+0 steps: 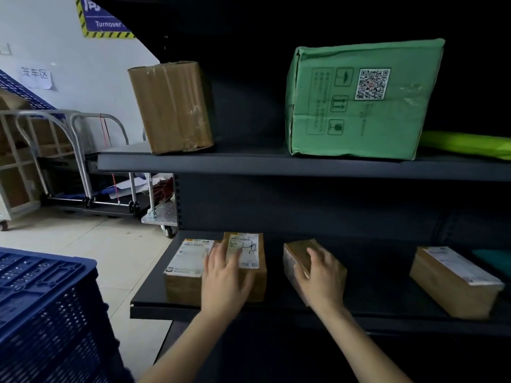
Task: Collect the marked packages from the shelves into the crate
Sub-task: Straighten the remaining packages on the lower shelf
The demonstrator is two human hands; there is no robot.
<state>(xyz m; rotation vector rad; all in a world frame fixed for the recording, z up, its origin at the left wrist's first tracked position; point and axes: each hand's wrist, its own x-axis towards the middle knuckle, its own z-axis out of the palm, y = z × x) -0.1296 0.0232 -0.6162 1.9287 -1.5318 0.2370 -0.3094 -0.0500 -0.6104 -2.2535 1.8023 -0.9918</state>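
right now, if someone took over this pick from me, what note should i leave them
Left hand: lies flat, fingers straight, on the brown cardboard box with a black pen scribble on its label, on the lower dark metal shelf.
Right hand: grips the small plain brown cardboard box beside it, same shelf.
Blue plastic lattice crate: lower left, inside out of view, so nothing can be counted as done.
Left: move both boxes into the crate; check the white-labelled box, long brown box, taped brown box and green carton for marks.
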